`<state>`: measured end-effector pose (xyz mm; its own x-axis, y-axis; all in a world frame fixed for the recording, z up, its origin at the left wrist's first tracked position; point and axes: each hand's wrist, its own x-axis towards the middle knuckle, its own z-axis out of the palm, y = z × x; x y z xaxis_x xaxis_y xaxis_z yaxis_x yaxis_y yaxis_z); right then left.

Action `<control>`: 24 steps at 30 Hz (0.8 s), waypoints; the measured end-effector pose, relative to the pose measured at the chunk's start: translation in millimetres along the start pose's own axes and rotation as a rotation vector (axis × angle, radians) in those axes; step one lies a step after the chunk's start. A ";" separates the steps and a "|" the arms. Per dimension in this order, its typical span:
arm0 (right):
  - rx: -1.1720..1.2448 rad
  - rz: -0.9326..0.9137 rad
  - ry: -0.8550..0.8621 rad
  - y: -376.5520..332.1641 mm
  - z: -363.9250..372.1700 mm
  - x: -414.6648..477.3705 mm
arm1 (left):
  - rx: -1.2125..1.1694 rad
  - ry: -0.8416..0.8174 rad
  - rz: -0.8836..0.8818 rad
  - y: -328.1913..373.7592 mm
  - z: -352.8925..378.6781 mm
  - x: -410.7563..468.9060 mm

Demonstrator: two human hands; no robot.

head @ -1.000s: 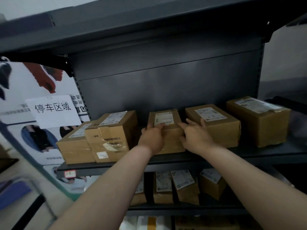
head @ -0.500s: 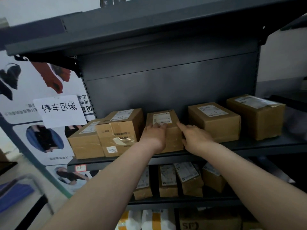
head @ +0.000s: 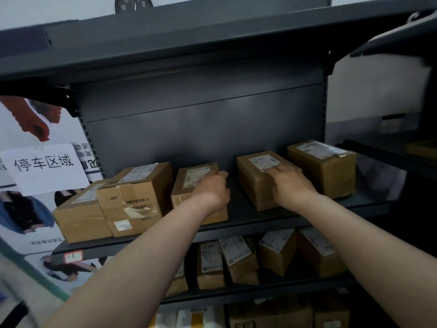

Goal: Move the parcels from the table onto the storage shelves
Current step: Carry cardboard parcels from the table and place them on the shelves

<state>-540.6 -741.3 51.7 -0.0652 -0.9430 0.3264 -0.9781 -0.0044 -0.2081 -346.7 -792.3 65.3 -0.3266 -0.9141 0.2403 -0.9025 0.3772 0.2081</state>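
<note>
A narrow cardboard parcel [head: 191, 183] with a white label stands on the middle shelf [head: 260, 224] of the dark metal rack. My left hand [head: 211, 190] is on its right top edge with the fingers curled over it. To its right, across a small gap, sits a wider parcel [head: 254, 183]. My right hand [head: 289, 183] lies on that parcel's top near corner, fingers stretched flat over the label.
Two taped boxes [head: 128, 200] crowd the shelf's left end, and a large box [head: 327, 169] stands at its right end. Several small parcels [head: 236, 256] fill the shelf below. A paper sign [head: 45, 166] hangs on the left and a clock [head: 133, 3] above the rack.
My right hand left the narrow parcel and moved right onto the wider one. The narrow parcel now sits closer to the left boxes, with a gap on its right. The view tilted upward.
</note>
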 end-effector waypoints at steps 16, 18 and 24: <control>0.145 -0.103 -0.131 76.9 4.5 31.2 | -0.046 -0.076 0.057 87.7 44.8 40.4; 0.157 -0.125 -0.121 76.1 4.8 30.9 | 0.023 -0.069 0.063 89.8 38.6 38.8; 0.180 -0.161 -0.126 51.5 7.0 22.6 | 0.217 -0.101 0.022 81.1 20.9 22.3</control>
<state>-591.1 -765.1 41.9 0.1240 -0.9594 0.2533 -0.9224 -0.2056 -0.3269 -433.0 -785.2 67.7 -0.3631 -0.9205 0.1444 -0.9306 0.3660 -0.0073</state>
